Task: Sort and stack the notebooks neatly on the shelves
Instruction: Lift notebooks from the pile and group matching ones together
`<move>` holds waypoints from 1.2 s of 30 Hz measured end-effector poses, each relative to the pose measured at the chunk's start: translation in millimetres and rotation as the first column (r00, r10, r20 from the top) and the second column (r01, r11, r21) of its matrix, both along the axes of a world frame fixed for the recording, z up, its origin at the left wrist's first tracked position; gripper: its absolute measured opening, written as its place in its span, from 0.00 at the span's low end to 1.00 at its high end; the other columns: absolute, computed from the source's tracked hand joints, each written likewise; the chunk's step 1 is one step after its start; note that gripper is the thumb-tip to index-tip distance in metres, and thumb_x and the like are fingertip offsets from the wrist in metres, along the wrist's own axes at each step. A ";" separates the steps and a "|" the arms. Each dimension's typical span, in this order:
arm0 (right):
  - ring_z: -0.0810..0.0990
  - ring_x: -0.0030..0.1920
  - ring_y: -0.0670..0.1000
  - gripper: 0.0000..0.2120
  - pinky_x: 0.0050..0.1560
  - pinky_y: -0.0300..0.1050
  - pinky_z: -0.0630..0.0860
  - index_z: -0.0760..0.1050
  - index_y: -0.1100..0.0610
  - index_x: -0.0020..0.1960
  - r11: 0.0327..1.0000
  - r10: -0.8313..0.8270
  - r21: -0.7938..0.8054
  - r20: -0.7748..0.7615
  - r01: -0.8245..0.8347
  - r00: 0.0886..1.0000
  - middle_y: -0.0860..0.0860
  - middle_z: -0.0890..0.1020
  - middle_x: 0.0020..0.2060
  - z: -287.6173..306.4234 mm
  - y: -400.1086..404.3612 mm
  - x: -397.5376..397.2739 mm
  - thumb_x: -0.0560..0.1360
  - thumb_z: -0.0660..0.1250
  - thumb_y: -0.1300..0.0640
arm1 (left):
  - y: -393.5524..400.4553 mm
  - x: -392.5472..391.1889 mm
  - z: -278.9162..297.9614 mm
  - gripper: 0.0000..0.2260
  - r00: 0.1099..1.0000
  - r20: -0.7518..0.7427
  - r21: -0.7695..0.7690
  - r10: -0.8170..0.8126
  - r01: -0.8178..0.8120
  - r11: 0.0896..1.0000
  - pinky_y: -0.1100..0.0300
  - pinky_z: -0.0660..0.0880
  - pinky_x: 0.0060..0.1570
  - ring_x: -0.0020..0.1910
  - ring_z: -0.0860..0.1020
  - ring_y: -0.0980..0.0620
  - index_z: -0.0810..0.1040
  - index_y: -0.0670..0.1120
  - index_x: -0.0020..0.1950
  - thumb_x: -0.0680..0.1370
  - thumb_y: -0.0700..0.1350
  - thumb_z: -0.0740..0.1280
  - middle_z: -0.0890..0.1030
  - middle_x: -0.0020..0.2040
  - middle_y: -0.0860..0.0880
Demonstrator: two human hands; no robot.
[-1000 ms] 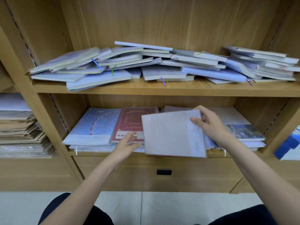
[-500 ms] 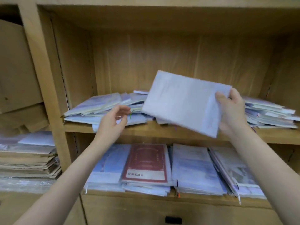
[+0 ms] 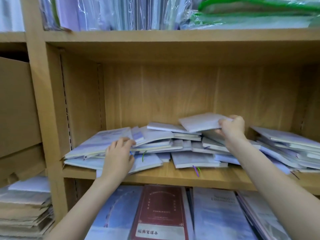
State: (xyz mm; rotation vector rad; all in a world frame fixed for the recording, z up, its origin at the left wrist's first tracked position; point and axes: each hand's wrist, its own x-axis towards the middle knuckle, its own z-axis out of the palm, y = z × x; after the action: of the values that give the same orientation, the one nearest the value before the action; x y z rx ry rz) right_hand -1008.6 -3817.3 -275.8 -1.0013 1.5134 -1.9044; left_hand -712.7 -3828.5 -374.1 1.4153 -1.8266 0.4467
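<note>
A messy heap of pale lilac notebooks (image 3: 181,146) lies spread across the middle wooden shelf (image 3: 173,177). My right hand (image 3: 231,129) grips the right edge of a pale notebook (image 3: 199,122) that lies tilted on top of the heap, near the back. My left hand (image 3: 119,153) rests on the left part of the heap, its fingers curled over the edge of a notebook (image 3: 100,144) there. The shelf below holds flat stacks, among them a dark red notebook (image 3: 161,213).
The shelf above carries plastic-wrapped packs (image 3: 121,13) and a green-edged bag (image 3: 251,13). A cardboard box (image 3: 15,104) fills the left compartment over a stack of brown paper (image 3: 24,210). More notebooks (image 3: 287,149) pile up at the shelf's right end.
My right hand has carried the pale notebook from the lower shelf up onto the heap on the middle shelf. My left hand has risen to the heap's left side. The view has tilted upward.
</note>
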 end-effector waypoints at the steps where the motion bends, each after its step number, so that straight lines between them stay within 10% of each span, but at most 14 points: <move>1: 0.72 0.58 0.60 0.20 0.54 0.49 0.72 0.63 0.64 0.67 0.992 -0.051 0.102 -0.222 0.075 0.974 0.61 0.67 0.66 -1.9 -4.5 -1.3 0.76 0.61 0.65 | 0.3 -3.9 0.7 0.20 1.000 0.000 0.005 0.008 -0.008 1.000 0.45 0.73 0.44 0.45 0.76 0.36 0.80 0.42 0.51 0.61 0.31 0.74 0.78 0.49 0.40; 4: 0.67 0.65 0.64 0.17 0.64 0.51 0.65 0.69 0.65 0.63 0.907 0.075 0.346 -0.695 0.241 0.715 0.62 0.63 0.69 -9.1 -10.5 -3.8 0.77 0.62 0.58 | 3.1 -9.7 -0.2 0.25 0.994 0.107 -0.076 0.028 -0.019 0.997 0.46 0.75 0.40 0.43 0.78 0.37 0.79 0.42 0.53 0.57 0.32 0.76 0.79 0.47 0.40; 10: 0.44 0.73 0.69 0.19 0.70 0.69 0.42 0.67 0.60 0.65 0.873 0.114 0.257 -0.934 0.414 0.340 0.62 0.56 0.72 -8.7 -9.2 20.5 0.78 0.61 0.52 | 17.7 34.5 4.0 0.23 1.000 0.013 -0.109 0.027 -0.026 0.994 0.51 0.66 0.55 0.55 0.74 0.42 0.71 0.44 0.65 0.71 0.41 0.69 0.77 0.56 0.45; 14: 0.47 0.75 0.61 0.23 0.71 0.65 0.43 0.65 0.55 0.69 0.987 0.135 0.141 -0.988 0.081 0.073 0.57 0.59 0.72 -8.2 -16.7 76.9 0.77 0.63 0.48 | 13.6 71.8 3.1 0.26 0.997 -0.078 0.125 0.008 0.002 0.992 0.44 0.69 0.58 0.60 0.73 0.39 0.71 0.42 0.66 0.69 0.41 0.73 0.76 0.60 0.43; 19: 0.69 0.66 0.52 0.15 0.72 0.56 0.52 0.70 0.57 0.58 0.964 0.142 0.210 -0.927 -0.166 -0.346 0.54 0.75 0.57 -31.9 -32.3 122.1 0.78 0.61 0.48 | 11.6 83.9 4.3 0.14 0.994 -0.103 0.068 -0.046 0.054 0.996 0.55 0.71 0.53 0.57 0.77 0.46 0.77 0.43 0.59 0.74 0.39 0.70 0.80 0.56 0.48; 22: 0.75 0.55 0.55 0.11 0.50 0.47 0.67 0.69 0.55 0.49 0.964 0.108 0.178 -0.941 -0.198 -0.321 0.53 0.77 0.50 -38.8 -39.9 126.0 0.79 0.60 0.48 | 5.1 80.0 9.3 0.17 0.997 -0.031 0.045 -0.068 0.069 0.997 0.55 0.71 0.51 0.57 0.77 0.46 0.76 0.46 0.61 0.74 0.45 0.71 0.80 0.57 0.49; 25: 0.75 0.47 0.56 0.20 0.30 0.46 0.56 0.57 0.52 0.33 0.972 0.114 0.169 -0.948 -0.165 -0.299 0.51 0.70 0.36 -36.1 -42.3 129.2 0.78 0.59 0.46 | -1.0 69.1 14.2 0.15 1.000 0.017 0.035 0.009 -0.009 0.999 0.54 0.73 0.47 0.55 0.77 0.44 0.77 0.48 0.61 0.75 0.47 0.69 0.81 0.55 0.46; 29: 0.80 0.43 0.55 0.21 0.26 0.44 0.53 0.61 0.54 0.30 0.987 -0.042 0.016 -0.934 -0.158 -0.355 0.56 0.77 0.34 -31.7 -40.9 135.4 0.76 0.63 0.45 | -7.1 59.1 26.4 0.12 0.981 0.114 0.013 0.157 -0.160 0.987 0.55 0.73 0.43 0.53 0.78 0.42 0.76 0.51 0.60 0.79 0.50 0.61 0.82 0.52 0.46; 33: 0.68 0.14 0.51 0.29 0.32 0.33 0.36 0.61 0.50 0.21 0.980 -0.118 -0.043 -0.910 -0.192 -0.398 0.49 0.66 0.14 -28.8 -47.8 133.5 0.48 0.84 0.49 | -11.5 57.4 43.0 0.13 0.965 0.116 -0.003 0.234 -0.235 0.972 0.57 0.67 0.39 0.49 0.78 0.41 0.70 0.52 0.65 0.81 0.50 0.56 0.80 0.52 0.46; 36: 0.73 0.20 0.51 0.19 0.22 0.35 0.47 0.69 0.54 0.26 0.988 -0.121 -0.054 -0.851 -0.145 -0.511 0.49 0.71 0.20 -36.1 -49.6 137.2 0.51 0.81 0.60 | -11.5 55.2 46.0 0.13 0.957 0.144 0.012 0.250 -0.254 0.967 0.58 0.67 0.38 0.47 0.78 0.41 0.68 0.50 0.65 0.82 0.49 0.55 0.80 0.50 0.46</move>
State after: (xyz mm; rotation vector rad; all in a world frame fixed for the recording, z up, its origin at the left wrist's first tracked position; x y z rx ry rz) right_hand -871.4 -3866.9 -312.0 -3.4541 1.8371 -0.2619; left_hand -657.5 -3840.1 -328.1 1.6848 -1.7750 0.6660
